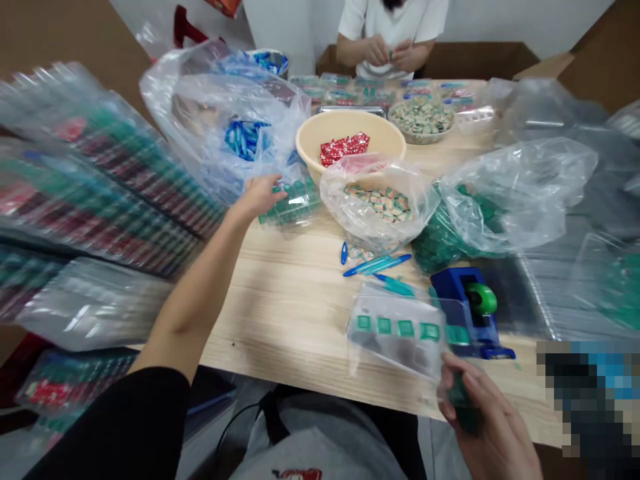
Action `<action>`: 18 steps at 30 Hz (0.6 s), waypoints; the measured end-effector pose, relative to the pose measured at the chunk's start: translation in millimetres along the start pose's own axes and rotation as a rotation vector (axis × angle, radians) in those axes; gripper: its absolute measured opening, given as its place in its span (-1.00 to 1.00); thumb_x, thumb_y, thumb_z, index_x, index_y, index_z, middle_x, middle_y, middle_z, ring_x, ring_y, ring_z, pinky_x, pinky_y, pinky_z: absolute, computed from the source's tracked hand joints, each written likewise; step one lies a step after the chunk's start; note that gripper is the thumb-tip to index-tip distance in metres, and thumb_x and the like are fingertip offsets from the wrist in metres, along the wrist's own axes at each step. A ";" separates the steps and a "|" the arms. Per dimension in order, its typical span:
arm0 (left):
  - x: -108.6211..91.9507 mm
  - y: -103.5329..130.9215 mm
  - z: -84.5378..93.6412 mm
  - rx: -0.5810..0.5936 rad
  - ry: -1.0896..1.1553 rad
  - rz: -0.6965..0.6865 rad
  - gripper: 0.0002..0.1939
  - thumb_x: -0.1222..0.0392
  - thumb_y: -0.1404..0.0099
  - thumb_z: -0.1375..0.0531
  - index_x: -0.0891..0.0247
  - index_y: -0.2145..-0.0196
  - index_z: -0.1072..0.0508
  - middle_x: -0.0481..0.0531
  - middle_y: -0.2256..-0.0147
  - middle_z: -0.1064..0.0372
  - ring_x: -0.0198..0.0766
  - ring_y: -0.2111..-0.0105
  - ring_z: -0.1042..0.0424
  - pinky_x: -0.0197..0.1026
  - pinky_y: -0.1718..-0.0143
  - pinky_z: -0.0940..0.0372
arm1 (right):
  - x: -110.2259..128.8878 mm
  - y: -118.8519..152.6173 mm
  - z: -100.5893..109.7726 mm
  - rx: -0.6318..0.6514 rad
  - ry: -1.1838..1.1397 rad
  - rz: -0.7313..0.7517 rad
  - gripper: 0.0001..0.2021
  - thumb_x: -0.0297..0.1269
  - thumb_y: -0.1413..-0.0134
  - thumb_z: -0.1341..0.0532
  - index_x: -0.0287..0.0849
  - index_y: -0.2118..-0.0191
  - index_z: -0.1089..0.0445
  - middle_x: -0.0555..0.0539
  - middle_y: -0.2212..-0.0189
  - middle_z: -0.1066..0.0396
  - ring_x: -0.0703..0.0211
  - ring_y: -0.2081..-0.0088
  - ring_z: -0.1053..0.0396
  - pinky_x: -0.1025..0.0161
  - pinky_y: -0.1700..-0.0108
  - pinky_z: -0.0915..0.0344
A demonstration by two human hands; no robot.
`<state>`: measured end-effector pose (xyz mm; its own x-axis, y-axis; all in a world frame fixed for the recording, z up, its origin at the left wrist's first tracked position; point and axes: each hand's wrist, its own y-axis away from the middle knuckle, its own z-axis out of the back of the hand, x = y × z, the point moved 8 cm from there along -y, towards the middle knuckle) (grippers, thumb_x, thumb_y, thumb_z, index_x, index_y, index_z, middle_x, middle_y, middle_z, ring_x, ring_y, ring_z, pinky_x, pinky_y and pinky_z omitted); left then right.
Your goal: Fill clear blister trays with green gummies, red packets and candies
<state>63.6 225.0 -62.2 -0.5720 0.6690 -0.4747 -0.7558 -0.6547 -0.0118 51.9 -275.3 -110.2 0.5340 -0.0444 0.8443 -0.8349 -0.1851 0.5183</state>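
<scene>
My left hand (pixel 263 195) reaches to the far left of the table, thumb and fingers apart, at the edge of clear plastic trays (pixel 300 200) with green pieces in them. Closer to me, a clear plastic tray (pixel 395 337) holds a row of small green squares. My right hand (pixel 487 413) is curled at that tray's right end, its fingers around dark green plastic pieces (pixel 463 403); their exact shape is blurred. Just beyond the tray lie blue and teal pens (pixel 377 265). A blue tape dispenser (pixel 465 307) with a green roll stands to its right.
A cream basin (pixel 305 143) holds red patterned packets. Around it stand a bag of erasers (pixel 383 203), a bag of green parts (pixel 440 233) and a bag of blue pieces (pixel 247 140). Filled clear packs (pixel 100 180) are stacked left. A co-worker (pixel 393 47) sits opposite, hands together.
</scene>
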 end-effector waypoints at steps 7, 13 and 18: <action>-88.6 186.2 3.3 0.032 0.099 -0.749 -0.51 -0.07 -0.39 -0.11 0.24 -0.16 -0.28 0.26 -0.19 -0.25 -0.06 -0.21 -0.23 0.06 -0.20 -0.20 | -2.9 -8.9 -113.5 0.239 -0.061 -0.053 -0.72 -0.06 0.14 -0.40 -0.14 0.33 -0.57 -0.02 0.49 -0.37 0.32 0.54 -0.22 0.36 0.57 -0.13; -84.3 226.4 4.2 -0.205 -0.352 -0.814 -0.58 0.41 -0.41 -0.03 0.15 -0.17 -0.30 0.21 -0.22 -0.25 -0.05 -0.25 -0.21 0.09 -0.22 -0.17 | 3.3 -9.9 -193.7 0.447 -0.175 -0.036 -0.62 0.03 0.12 -0.37 -0.16 0.26 -0.50 0.05 0.48 -0.29 0.40 0.60 -0.15 0.36 0.60 -0.01; -29.8 126.7 32.8 -0.296 -0.272 -0.514 -0.64 0.34 -0.43 0.02 0.11 -0.05 -0.43 0.10 -0.20 -0.29 -0.06 -0.22 -0.26 0.08 -0.20 -0.17 | 0.9 -2.1 -191.0 0.521 -0.172 -0.085 -0.60 0.01 0.08 -0.36 -0.18 0.19 -0.51 0.04 0.46 -0.32 0.39 0.59 -0.17 0.35 0.58 0.01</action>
<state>-25.5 133.6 -20.7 -0.2504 0.9625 -0.1047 -0.8570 -0.2707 -0.4386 28.7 -87.4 -84.5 0.6472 -0.1596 0.7454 -0.6347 -0.6544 0.4110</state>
